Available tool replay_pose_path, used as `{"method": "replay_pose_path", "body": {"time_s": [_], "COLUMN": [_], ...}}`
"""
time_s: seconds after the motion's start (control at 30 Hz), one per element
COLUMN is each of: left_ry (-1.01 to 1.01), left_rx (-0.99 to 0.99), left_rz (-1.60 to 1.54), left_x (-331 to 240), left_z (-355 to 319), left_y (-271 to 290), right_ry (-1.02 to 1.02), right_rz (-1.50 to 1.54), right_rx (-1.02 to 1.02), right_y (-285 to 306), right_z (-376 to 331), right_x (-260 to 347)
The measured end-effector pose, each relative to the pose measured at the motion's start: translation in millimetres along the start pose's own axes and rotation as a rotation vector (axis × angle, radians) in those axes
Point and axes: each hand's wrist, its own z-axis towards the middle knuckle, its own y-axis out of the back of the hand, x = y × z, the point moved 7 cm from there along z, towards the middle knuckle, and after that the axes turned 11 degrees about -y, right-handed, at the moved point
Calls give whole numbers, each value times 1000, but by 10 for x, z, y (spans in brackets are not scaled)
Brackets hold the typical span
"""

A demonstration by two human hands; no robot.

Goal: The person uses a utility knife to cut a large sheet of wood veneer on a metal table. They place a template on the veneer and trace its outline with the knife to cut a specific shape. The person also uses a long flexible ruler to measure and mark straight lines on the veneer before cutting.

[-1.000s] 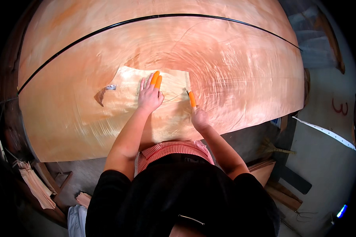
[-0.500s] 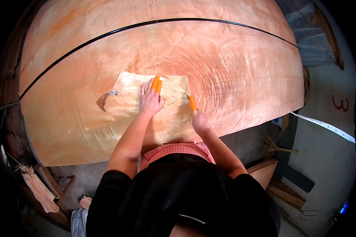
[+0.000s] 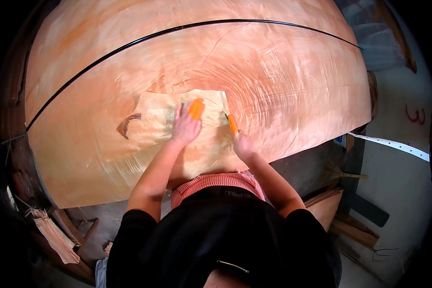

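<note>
Two hands [image 3: 186, 127] [image 3: 243, 145], one orange-handled knife [image 3: 232, 123], one pale veneer patch [image 3: 156, 122], one large veneer sheet [image 3: 283, 86], one black cord [image 3: 129, 44].

You are reaching forward with both arms, left hand [image 3: 186, 127] pressing flat, fingers spread, right hand [image 3: 243, 145] gripping closed.

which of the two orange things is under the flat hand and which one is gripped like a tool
The wider orange piece lies at the fingers of the flat left hand on the pale veneer patch. The thin orange-handled knife is gripped in the right hand.

Even warm light, sharp centre, dark fisheye-bent rim.
</note>
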Motion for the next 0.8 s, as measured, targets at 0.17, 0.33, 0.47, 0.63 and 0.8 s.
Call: {"method": "replay_pose_path", "body": {"time_s": [0.17,0.33,0.47,0.63,0.8], "left_ry": [-139,-155,-144,-156,-105], "left_rx": [128,165,204,162,45], "left_rz": [-106,-55,-49,-63,-198], "left_x": [-379,-342,-383,-384,-303], "left_z": [102,143,134,128,105], "left_y": [-439,-504,-509,-457,-412], "right_ry": [73,5,87,32,71], "right_rz": [-83,-173,-329,251,318], "right_rx": [-83,-94,-122,-41,-240], "right_y": [-91,-36,-197,77,430], "right_z": [68,14,18,-14,189], "right_x": [-88,-40,-149,-186,-70]}}
